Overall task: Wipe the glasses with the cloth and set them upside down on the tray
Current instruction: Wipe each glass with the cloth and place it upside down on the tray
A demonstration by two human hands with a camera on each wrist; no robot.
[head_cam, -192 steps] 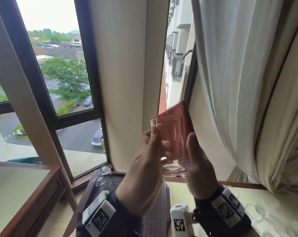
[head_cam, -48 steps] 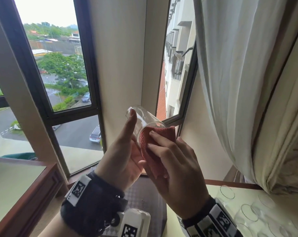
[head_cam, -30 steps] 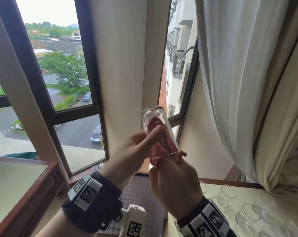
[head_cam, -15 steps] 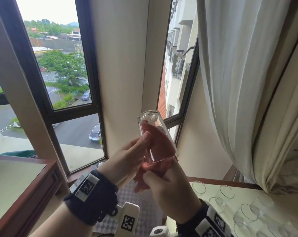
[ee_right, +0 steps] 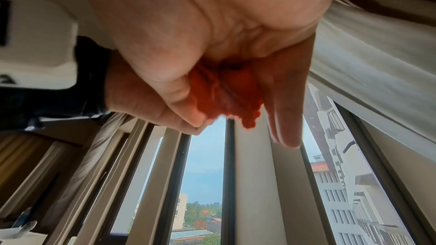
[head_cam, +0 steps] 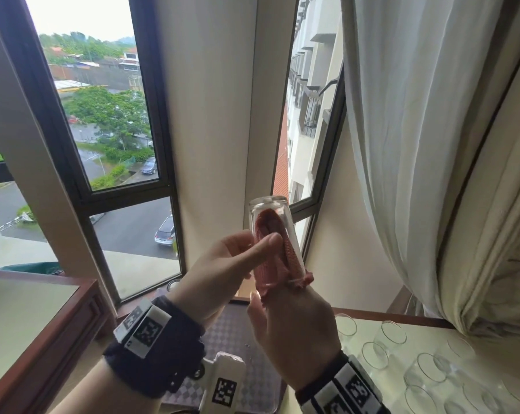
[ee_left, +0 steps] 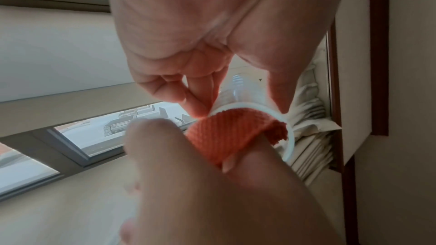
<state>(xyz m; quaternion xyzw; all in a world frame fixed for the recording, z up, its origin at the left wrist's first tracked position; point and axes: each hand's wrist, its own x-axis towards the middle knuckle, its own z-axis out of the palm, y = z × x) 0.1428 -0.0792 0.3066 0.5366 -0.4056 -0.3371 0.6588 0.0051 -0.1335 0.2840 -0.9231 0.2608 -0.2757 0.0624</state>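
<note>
Overhead, a clear cylindrical drinking glass point(head_cam: 272, 234) is held base-up and slightly tilted in front of the window, its wall pinched between thumb and curled fingers of the left hand point(head_cam: 223, 273). A salmon-red woven cloth point(head_cam: 275, 258) is stuffed inside it, pushed in by fingers of the right hand point(head_cam: 291, 330), which are hidden within the glass; a frayed edge of cloth is left bunched at the rim. Black-and-white square code markers are worn on both wristbands, but no words can be read. Below, only a part of the dark checkered tray point(head_cam: 238, 333) is seen, its near part covered by the wrists. Clear empty glasses point(head_cam: 393, 333) are stood mouth-up on the pale tabletop point(head_cam: 432, 333) to the right, some cut off by the frame's edge. A white curtain point(head_cam: 417, 144) is hung close on the right.
</note>
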